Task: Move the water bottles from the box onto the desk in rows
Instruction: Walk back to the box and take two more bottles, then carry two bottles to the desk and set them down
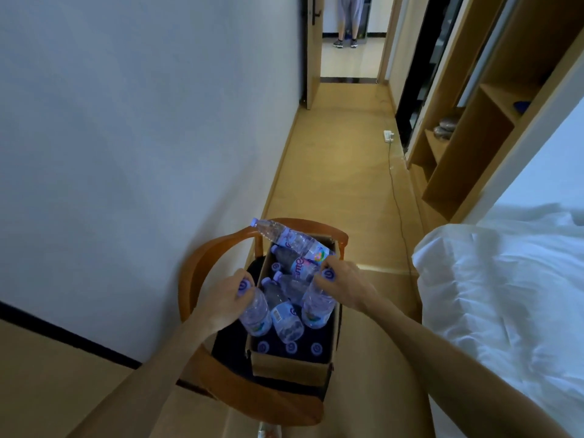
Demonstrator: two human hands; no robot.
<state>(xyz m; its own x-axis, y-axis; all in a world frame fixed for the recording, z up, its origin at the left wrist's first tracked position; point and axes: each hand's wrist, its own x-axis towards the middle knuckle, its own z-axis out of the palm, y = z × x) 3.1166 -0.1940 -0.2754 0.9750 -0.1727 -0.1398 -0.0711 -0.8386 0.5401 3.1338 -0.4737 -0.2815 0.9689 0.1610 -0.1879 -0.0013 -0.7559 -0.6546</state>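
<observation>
A cardboard box (289, 363) of clear water bottles with purple caps stands on a wooden chair (202, 263). My left hand (224, 300) grips one bottle (257, 314) by its neck at the box's left side. My right hand (343, 284) grips another bottle (316, 306) near its cap at the right side. A third bottle (292, 238) sticks out sideways above the far end of the box. Between my hands a further bottle (284, 317) leans. Several upright caps (290, 347) show in the dark near end of the box.
A white wall runs along the left, with the desk surface (38, 374) at lower left. A bed with white sheets (505, 295) fills the right. Beyond the chair, a wooden-floored hallway with a power strip (388, 135) and cable leads to a door where a person (347, 20) stands.
</observation>
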